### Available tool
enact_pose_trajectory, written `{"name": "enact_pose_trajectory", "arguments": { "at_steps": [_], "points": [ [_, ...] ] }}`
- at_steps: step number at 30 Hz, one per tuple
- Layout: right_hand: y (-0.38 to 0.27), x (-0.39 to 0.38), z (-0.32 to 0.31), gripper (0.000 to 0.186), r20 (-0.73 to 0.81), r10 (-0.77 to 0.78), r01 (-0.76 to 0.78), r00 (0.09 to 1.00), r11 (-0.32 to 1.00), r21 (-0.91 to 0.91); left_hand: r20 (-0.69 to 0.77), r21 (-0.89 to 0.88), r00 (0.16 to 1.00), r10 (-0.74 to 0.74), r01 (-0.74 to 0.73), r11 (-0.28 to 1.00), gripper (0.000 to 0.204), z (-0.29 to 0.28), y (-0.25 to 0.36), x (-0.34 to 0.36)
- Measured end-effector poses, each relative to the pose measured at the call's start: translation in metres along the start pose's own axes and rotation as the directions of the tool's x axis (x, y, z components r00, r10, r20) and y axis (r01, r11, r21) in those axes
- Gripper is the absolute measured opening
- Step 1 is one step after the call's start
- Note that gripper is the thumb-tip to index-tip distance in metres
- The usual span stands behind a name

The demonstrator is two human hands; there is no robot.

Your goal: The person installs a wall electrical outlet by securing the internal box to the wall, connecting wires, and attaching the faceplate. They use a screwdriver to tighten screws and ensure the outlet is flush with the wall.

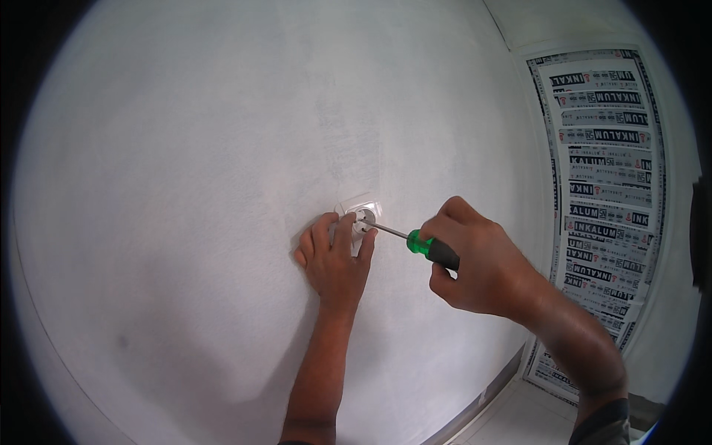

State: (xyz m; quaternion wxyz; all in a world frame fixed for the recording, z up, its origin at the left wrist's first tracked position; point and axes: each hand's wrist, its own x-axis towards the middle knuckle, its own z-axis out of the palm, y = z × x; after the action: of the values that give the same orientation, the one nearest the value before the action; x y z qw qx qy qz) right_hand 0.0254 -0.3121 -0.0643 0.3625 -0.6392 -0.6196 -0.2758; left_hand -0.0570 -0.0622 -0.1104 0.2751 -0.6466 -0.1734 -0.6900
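A white round wall socket [364,219] sits on the pale wall, with a see-through square cover or film around it. My left hand [335,256] steadies it, index finger and thumb at its left and lower edges and the other fingers bent against the wall. In my right hand [478,256] is a screwdriver [419,243] with a green and black handle, gripped between thumb and fingers. Its thin metal shaft points left, and the tip reaches the middle of the socket. The exact contact of the tip is too small to make out.
To the right stands a tall panel [604,178] covered with printed protective strips in white, black and grey. Pale floor tiles [512,415] and a dark skirting edge [504,378] show at the lower right. The wall [185,185] fills most of the view.
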Motion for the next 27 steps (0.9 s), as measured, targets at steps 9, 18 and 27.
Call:
{"name": "enact_pose_trajectory", "arguments": {
  "at_steps": [9, 18, 27],
  "points": [
    [0.011, 0.007, 0.018, 0.013, -0.324, -0.210, 0.230, 0.923, 0.973, 0.024, 0.055, 0.024, 0.998, -0.015, 0.013, 1.000, 0.047, -0.001, -0.006, -0.004],
    [0.027, 0.004, 0.029, 0.028, -0.254, -0.218, 0.160, 0.942, 0.960, -0.229, 0.133, 0.054, 0.991, -0.036, 0.029, 0.998, 0.051, 0.005, -0.008, -0.006],
    [0.028, 0.003, 0.021, 0.029, -0.201, -0.276, 0.213, 0.940, 0.934, -0.288, 0.114, 0.067, 0.993, 0.013, -0.021, 0.998, 0.050, 0.009, -0.010, -0.007]
  ]
}}
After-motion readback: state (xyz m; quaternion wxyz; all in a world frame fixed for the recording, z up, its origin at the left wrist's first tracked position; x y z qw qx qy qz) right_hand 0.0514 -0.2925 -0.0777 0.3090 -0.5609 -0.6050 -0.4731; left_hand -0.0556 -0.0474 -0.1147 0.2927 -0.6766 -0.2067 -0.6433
